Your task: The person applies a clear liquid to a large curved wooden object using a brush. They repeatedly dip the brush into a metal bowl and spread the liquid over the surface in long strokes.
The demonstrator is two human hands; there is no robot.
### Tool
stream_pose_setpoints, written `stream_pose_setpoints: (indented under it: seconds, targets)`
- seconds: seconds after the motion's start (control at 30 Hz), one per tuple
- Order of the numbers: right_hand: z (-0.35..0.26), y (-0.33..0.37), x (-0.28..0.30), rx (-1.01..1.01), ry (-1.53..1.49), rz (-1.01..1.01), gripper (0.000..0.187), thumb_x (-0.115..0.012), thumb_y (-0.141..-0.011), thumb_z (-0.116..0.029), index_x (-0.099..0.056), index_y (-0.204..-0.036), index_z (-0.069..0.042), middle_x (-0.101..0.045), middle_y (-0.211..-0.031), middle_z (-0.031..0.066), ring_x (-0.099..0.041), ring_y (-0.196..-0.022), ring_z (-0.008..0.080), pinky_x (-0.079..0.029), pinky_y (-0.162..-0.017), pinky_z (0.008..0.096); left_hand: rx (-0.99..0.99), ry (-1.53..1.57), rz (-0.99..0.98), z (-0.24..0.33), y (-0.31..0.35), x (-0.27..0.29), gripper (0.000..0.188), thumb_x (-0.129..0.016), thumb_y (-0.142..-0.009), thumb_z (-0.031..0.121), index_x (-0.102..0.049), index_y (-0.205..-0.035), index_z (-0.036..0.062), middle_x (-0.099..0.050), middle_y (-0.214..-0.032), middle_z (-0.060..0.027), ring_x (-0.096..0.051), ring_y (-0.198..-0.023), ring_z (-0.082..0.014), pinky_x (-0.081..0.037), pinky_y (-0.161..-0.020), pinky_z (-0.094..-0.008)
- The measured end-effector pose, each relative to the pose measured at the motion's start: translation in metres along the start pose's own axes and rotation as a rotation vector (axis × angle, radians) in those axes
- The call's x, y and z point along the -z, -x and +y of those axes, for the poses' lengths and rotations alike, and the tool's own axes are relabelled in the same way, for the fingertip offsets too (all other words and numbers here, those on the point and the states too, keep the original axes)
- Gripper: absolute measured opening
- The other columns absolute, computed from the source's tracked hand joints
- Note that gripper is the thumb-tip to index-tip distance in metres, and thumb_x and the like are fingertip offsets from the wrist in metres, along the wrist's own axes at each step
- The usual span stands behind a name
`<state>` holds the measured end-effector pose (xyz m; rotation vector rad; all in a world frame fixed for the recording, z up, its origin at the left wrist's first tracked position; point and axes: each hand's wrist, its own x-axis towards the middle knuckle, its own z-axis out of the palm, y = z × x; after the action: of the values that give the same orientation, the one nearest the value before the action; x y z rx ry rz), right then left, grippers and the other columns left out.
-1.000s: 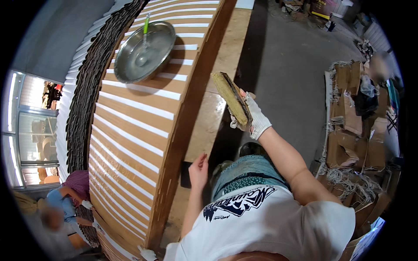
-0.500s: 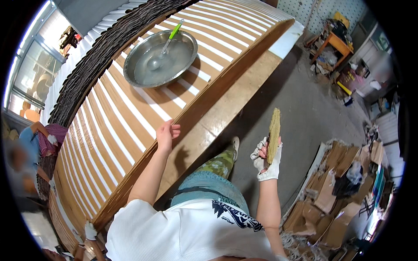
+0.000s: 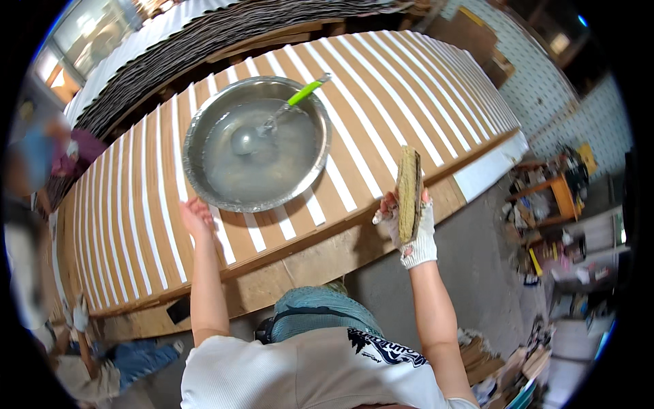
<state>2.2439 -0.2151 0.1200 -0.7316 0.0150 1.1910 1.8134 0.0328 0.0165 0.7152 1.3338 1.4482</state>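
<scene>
My right hand point(image 3: 412, 228), in a worn white glove with bare fingertips, grips a yellowish fibrous block point(image 3: 409, 194) with a dark backing, held upright near the front edge of the striped sheets. Bare and holding nothing, my left hand point(image 3: 197, 217) is over the sheets beside the near left rim of a large metal basin point(image 3: 197, 180); its fingers are loosely bent. Cloudy liquid fills much of the basin. In it leans a ladle with a green handle point(image 3: 308, 92), its lower end in the liquid. Brown sheets with white strips point(image 3: 368, 129) spread beneath the basin.
A wooden bench edge point(image 3: 300, 266) runs under the sheets. Behind lies a long stack of dark, wavy-edged sheets point(image 3: 225, 51). At far left are other people, one with a gloved hand point(image 3: 80, 313) at the sheets' end. A wooden stool point(image 3: 562, 198) and clutter stand right.
The view has turned and come closer to the basin. My left hand has moved from the sheets' front edge to beside the basin; my right hand has brought the fibrous block toward the sheets.
</scene>
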Motion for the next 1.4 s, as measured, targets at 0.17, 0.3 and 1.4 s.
stream_pose_setpoints:
  seconds: [0.17,0.3,1.4]
  targets:
    - [0.015,-0.088,-0.062,-0.154,0.041,-0.021,0.062,-0.049,-0.098,-0.055,-0.057,-0.127,-0.001,-0.066,-0.112,0.0152,-0.066,-0.101,0.0298,-0.055,-0.091,0.0429,0.065,-0.036,-0.035,0.045,-0.056,-0.023,0.057,-0.038,-0.103,0.057,-0.062,-0.109,0.0056,-0.058,-0.077,-0.0004,-0.053,-0.064,-0.0100,-0.044,-0.055,-0.0248]
    - [0.011,-0.121,-0.104,-0.218,0.132,0.010,0.052,-0.040,-0.105,-0.046,-0.051,-0.138,-0.007,-0.063,-0.125,0.0140,-0.067,-0.105,0.0253,-0.057,-0.091,0.0387,0.195,-0.024,-0.078,0.081,-0.044,-0.083,0.050,-0.042,-0.102,0.055,-0.065,-0.087,0.0123,-0.051,-0.061,0.0063,-0.047,-0.055,-0.0079,-0.041,-0.052,-0.0262]
    - [-0.368,-0.316,0.036,0.032,0.047,0.031,0.041,-0.051,-0.103,-0.037,-0.060,-0.128,-0.005,-0.071,-0.110,0.0104,-0.071,-0.093,0.0249,-0.059,-0.083,0.0399,0.273,0.373,0.043,-0.025,0.173,-0.484,0.038,-0.028,-0.101,0.026,-0.058,-0.096,0.0035,-0.068,-0.097,-0.0134,-0.065,-0.098,-0.0284,-0.053,-0.091,-0.0462]
